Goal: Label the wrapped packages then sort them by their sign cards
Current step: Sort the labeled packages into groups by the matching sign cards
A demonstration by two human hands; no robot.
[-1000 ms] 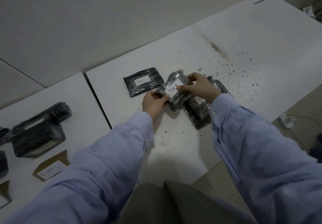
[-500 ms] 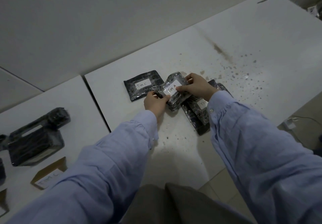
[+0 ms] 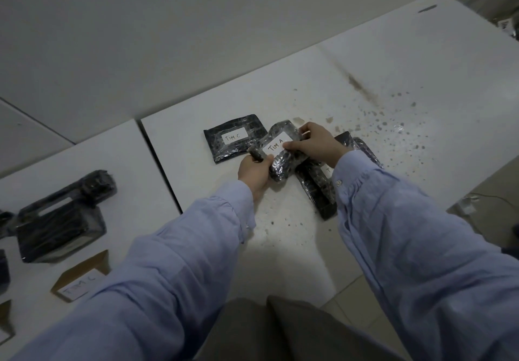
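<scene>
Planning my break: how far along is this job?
Done: TIM C package labelled; one wrapped bundle beside the TIM C sign card. In hand: left hand and right hand grip the TIM A package. Left: sorting these, plus the stack under it.

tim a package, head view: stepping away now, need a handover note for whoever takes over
Left hand grips the near end of the TIM A package; right hand holds its far side, thumb on the label.
TIM C package lies flat beside it on the right table. A stack of wrapped packages lies under the right forearm; one shows part of a label.
TIM C sign card sits on the left table, a wrapped pile behind it.
Done: two labels on. Left: check the stack, sort all to their cards.
</scene>
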